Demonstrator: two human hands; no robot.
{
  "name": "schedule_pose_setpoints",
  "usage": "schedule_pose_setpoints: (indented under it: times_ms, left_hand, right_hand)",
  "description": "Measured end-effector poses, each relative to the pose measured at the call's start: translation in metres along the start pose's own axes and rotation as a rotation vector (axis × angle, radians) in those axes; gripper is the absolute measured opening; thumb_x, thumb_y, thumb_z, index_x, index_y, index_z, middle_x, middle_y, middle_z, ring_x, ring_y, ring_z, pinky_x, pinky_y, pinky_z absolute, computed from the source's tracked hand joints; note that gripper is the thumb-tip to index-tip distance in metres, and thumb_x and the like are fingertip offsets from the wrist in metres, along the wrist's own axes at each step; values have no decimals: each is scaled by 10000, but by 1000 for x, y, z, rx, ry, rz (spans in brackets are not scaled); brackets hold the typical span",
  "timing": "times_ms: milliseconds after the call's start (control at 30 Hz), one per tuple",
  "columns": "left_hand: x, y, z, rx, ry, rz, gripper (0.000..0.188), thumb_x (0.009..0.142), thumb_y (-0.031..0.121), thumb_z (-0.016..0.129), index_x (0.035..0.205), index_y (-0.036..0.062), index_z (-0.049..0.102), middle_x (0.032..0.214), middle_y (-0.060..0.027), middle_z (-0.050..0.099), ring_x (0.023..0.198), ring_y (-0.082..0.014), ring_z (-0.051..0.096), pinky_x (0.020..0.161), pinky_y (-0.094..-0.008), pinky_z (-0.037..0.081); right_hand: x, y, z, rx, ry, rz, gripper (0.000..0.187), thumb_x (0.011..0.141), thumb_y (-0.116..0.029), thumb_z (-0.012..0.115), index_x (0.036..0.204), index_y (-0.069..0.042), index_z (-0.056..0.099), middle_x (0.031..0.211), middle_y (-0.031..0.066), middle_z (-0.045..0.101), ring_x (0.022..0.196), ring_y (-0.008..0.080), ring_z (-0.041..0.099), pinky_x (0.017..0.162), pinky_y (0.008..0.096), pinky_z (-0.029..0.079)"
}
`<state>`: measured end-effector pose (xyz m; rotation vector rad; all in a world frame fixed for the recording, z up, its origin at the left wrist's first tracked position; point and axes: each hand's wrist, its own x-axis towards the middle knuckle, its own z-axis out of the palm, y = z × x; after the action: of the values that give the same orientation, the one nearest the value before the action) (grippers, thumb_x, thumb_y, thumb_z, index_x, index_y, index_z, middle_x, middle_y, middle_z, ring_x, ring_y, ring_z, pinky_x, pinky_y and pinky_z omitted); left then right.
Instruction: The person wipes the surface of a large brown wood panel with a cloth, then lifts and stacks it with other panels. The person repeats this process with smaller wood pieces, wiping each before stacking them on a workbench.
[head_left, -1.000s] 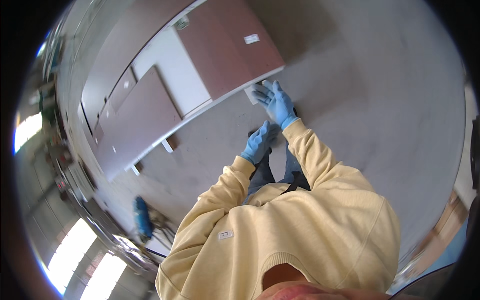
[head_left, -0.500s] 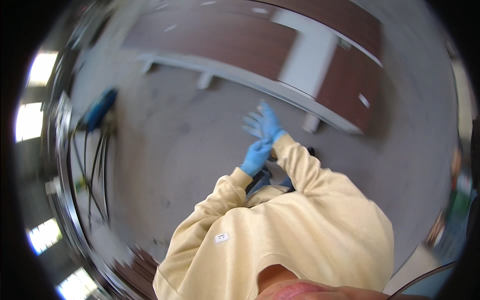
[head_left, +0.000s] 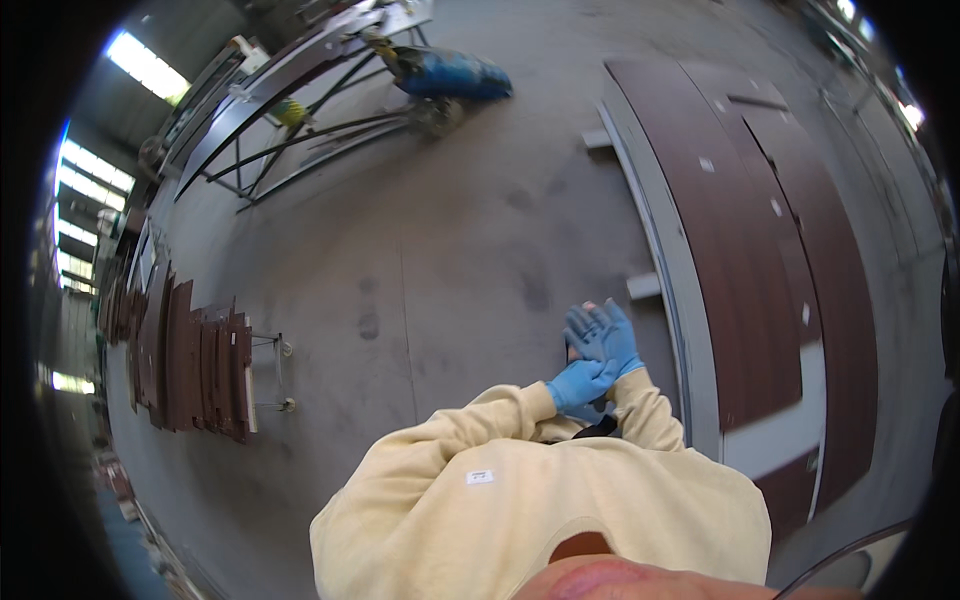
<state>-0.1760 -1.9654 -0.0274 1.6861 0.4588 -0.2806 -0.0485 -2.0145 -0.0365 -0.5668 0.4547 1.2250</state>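
Note:
Both of my hands wear blue gloves and are together in front of my body, beside the low stack of brown panels (head_left: 715, 270). My right hand (head_left: 608, 335) is raised with its fingers extended and the palm partly facing me. Bare skin shows at some of its fingertips. My left hand (head_left: 583, 386) is closed against the heel of the right palm, gripping the blue glove there. Cream sleeves (head_left: 650, 408) reach down to both wrists.
At the right, the panels rest on light supports (head_left: 645, 287) above the grey floor (head_left: 470, 290). More brown panels (head_left: 200, 360) stand upright on a wheeled rack at the left. A blue cylinder (head_left: 455, 75) lies by a metal-framed table (head_left: 290, 110) at the far left.
My view has turned left, so the panel stack shifts from ahead to my right. The upright panels come fully into view. My left hand stays at the base of my right hand.

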Motion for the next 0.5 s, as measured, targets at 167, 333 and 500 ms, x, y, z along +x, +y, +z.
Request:
schedule_pose_setpoints:
  times_ms: [167, 333, 500]
  left_hand:
    - [29, 25, -157, -161, 258, -163, 500, 1045, 456, 562, 955, -6, 730, 782, -138, 730, 726, -190, 680, 677, -376, 533]
    - [16, 13, -295, -237, 493, -87, 478, 1059, 424, 549, 953, -12, 713, 767, -128, 716, 698, -177, 641, 667, -377, 526]
    - [32, -68, -418, -168, 668, 32, 358, 1066, 334, 553, 1001, 12, 694, 825, -118, 703, 711, -190, 621, 691, -371, 518]
  right_hand:
    - [132, 8, 150, -221, -99, 279, 388, 989, -514, 624, 1092, -142, 656, 1211, 108, 669, 1130, 283, 644, 1015, 495, 514]
    - [240, 65, 275, -463, -160, 582, 369, 1002, -502, 616, 1116, -152, 638, 1149, 82, 671, 1093, 274, 643, 963, 446, 541]
    - [360, 134, 362, -598, -235, 798, 361, 1011, -492, 605, 1113, -147, 635, 1108, 74, 678, 1040, 275, 647, 938, 426, 547]
